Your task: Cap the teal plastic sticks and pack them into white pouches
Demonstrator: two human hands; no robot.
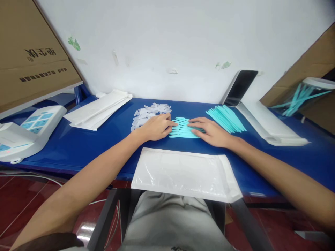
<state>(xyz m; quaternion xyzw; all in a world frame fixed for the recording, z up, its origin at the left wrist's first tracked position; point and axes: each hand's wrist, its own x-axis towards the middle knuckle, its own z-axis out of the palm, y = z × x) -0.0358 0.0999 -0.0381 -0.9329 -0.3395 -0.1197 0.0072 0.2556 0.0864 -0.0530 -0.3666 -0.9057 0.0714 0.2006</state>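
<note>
Nearest, grey clothing (172, 223) carries dark lettering, cut off at the lower edge. A white packet (180, 172) with no readable print overhangs the front edge of the blue table (104, 148). At left, a white device (51, 134) bears blue labels too small to read.

Mid-table, teal sticks (181, 129) lie in a row between the hands. The left hand (157, 126) is half curled, fingertips at their left ends; whether it pinches one, I cannot tell. The right hand (211, 131) is spread over their right ends.

Just beyond are white pieces (150, 112) at left and a teal pile (227, 119) at right. A phone (242, 87) leans on the wall (167, 38), its screen dark. The left carton (28, 31) shows upside-down Chinese characters with an ® mark.
</note>
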